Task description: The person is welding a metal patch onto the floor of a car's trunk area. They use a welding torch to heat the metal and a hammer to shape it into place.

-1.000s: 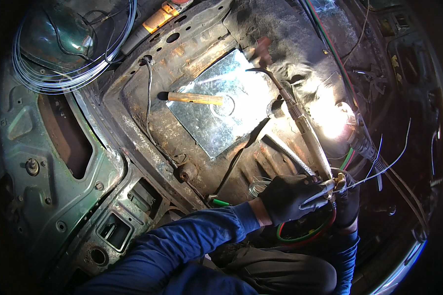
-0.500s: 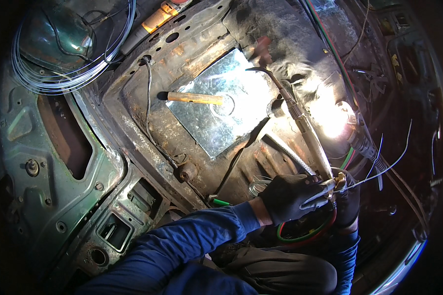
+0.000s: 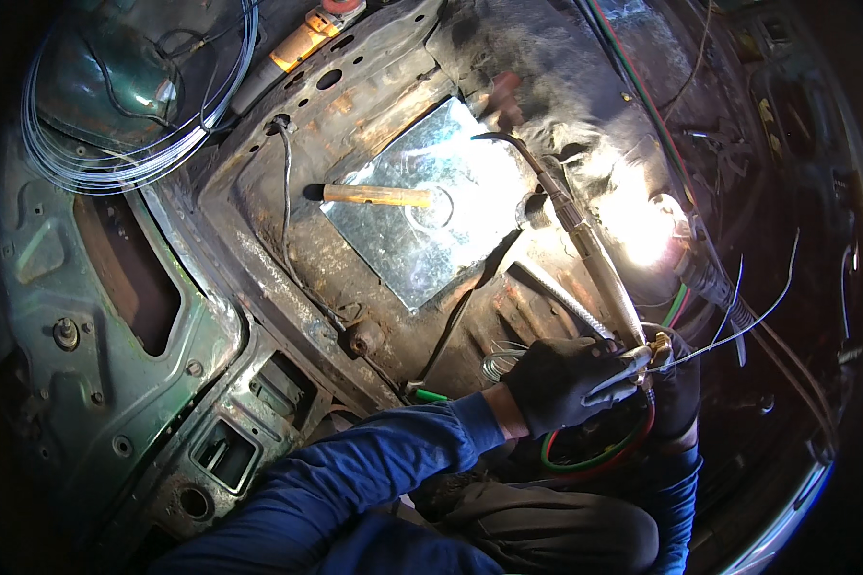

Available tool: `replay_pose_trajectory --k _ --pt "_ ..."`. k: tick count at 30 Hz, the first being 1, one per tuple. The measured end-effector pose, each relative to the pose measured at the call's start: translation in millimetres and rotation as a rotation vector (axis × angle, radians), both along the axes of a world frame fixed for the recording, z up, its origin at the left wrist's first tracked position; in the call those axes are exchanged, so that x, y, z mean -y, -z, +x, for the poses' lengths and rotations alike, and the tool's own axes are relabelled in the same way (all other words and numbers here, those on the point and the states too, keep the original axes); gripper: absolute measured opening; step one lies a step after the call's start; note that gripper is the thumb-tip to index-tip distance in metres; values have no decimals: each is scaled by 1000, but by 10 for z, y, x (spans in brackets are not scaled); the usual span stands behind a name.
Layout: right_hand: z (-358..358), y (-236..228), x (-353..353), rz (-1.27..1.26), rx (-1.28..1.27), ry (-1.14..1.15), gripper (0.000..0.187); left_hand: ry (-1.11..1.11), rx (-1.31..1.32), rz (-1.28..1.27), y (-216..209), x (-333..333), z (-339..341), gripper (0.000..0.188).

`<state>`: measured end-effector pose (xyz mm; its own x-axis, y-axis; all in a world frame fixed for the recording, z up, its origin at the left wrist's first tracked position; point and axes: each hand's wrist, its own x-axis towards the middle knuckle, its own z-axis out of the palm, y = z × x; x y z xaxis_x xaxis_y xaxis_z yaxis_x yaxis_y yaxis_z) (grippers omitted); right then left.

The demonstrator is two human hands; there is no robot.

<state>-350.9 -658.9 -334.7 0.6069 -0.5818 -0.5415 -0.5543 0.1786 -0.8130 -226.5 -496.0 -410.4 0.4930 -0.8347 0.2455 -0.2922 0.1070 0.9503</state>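
Observation:
A gas welding torch point(image 3: 604, 278) slants across the right half of the view, its bent tip over a shiny metal sheet point(image 3: 393, 240). No flame can be made out at the tip. My right hand point(image 3: 678, 388), in a dark glove and partly hidden, is closed around the torch's lower end by the brass valves point(image 3: 660, 350). From the left, my gloved left hand point(image 3: 566, 383) reaches to the same valve end with fingers pinched. A thin wire point(image 3: 758, 321) runs out from between its fingers toward the right. Red and green hoses point(image 3: 594, 465) loop below the hands.
A bright lamp point(image 3: 676, 225) glares over the rusty floor pan. On the sheet lies a wooden handle point(image 3: 374, 195), its far end lost in glare. Coiled wire point(image 3: 125, 172) and an orange angle grinder point(image 3: 305, 40) sit at upper left. The green door point(image 3: 58, 278) stands left.
The scene has shifted slightly in view. Both hands stay at the torch's valve end, and the torch keeps nearly the same slant.

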Motion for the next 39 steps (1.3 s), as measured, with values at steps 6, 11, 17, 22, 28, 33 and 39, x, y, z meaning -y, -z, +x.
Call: replay_pose_trajectory --k 6,11,17,22,28,33,39 --pt "-4 18 29 -1 8 -30 69 -1 19 9 -11 -13 18 41" --pt "9 -15 11 11 9 -25 68 25 27 11 5 2 23 42" --pt "88 -54 -17 -6 3 -26 67 -10 -1 -41 -13 19 43 42" --pt "37 -65 -14 -24 5 -2 65 80 5 29 6 1 44 49" --pt "13 6 84 -44 0 -104 62 -10 -160 36 -22 -60 213 57" --pt "11 26 81 -106 -18 -122 60 -212 -533 232 33 -373 475 64" --pt "363 -68 22 -239 -119 -203 56 -424 -743 184 412 -626 753 59"
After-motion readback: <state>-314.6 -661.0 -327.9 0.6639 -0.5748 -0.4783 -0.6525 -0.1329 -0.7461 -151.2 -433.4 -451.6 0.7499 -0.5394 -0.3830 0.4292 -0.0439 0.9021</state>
